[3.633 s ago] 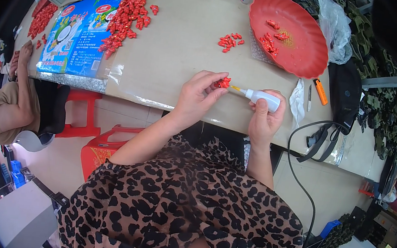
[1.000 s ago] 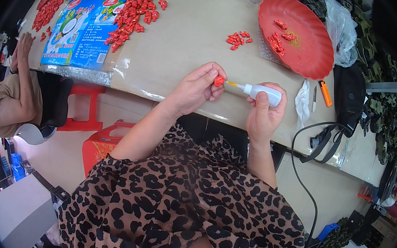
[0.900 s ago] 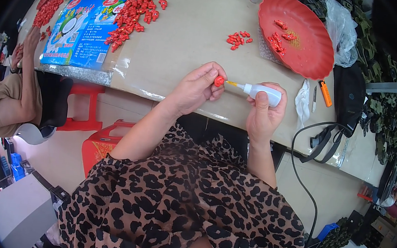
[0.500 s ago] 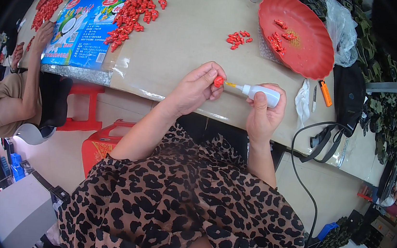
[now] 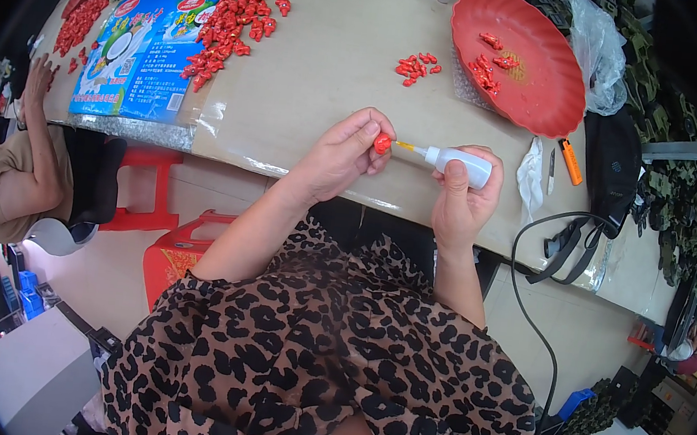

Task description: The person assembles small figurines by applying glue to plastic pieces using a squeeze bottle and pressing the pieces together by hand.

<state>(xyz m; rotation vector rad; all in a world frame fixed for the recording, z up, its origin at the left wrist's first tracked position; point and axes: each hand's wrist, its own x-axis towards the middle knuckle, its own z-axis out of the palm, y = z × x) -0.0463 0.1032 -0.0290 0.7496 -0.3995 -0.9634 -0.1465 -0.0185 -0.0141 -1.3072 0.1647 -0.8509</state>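
Note:
Over the table's near edge, my left hand (image 5: pixel 347 154) pinches a small glossy red figurine (image 5: pixel 382 144) between thumb and fingers. My right hand (image 5: pixel 465 197) is wrapped round a white squeeze bottle (image 5: pixel 466 168) lying nearly level. Its thin needle tip (image 5: pixel 409 146), yellowish inside, points left and reaches up to the red piece; whether it touches cannot be made out. Beyond my hands lies a small group of similar red pieces (image 5: pixel 415 69). A red scalloped tray (image 5: pixel 531 97) at the right holds several more.
A heap of red pieces (image 5: pixel 230 31) lies partly on a blue printed cardboard sheet (image 5: pixel 141 51). At right are a white tissue (image 5: pixel 531 177), an orange-handled cutter (image 5: pixel 572 163), a black bag (image 5: pixel 610 173) and a hanging cable (image 5: pixel 537 326). A co-worker (image 5: pixel 18 170) sits at left.
The co-worker's hand at left has drawn back from the cardboard's edge, with red pieces now showing there. My hands, the bottle and the red figurine are almost unchanged.

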